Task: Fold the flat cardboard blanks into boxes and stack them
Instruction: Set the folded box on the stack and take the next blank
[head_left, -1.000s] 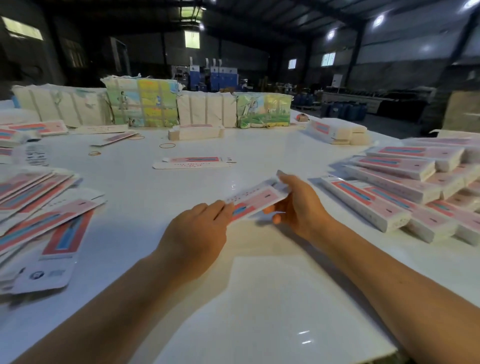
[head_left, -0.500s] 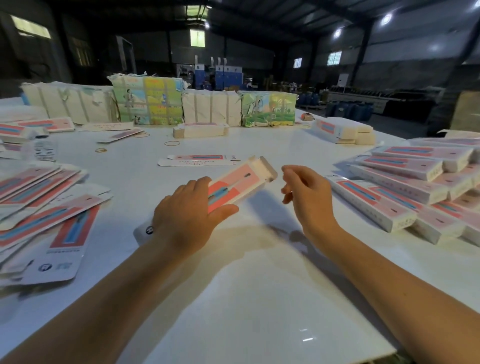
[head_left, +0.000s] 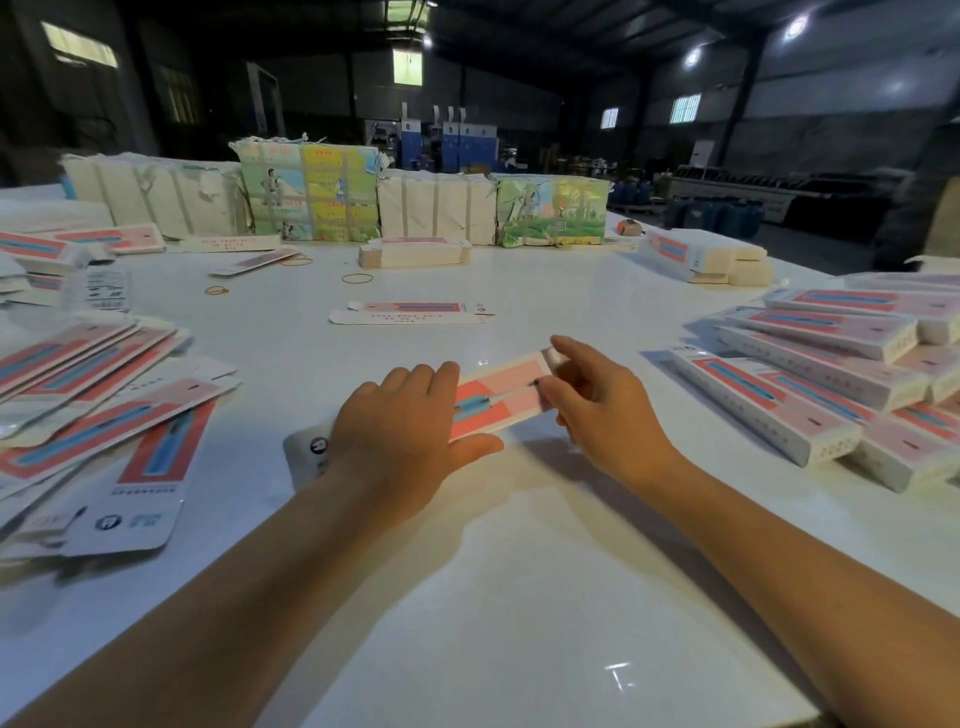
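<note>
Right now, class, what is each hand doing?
Left hand: grips the box around its middle.
Right hand: fingers curled at the box's far end; an actual pinch cannot be told.
</note>
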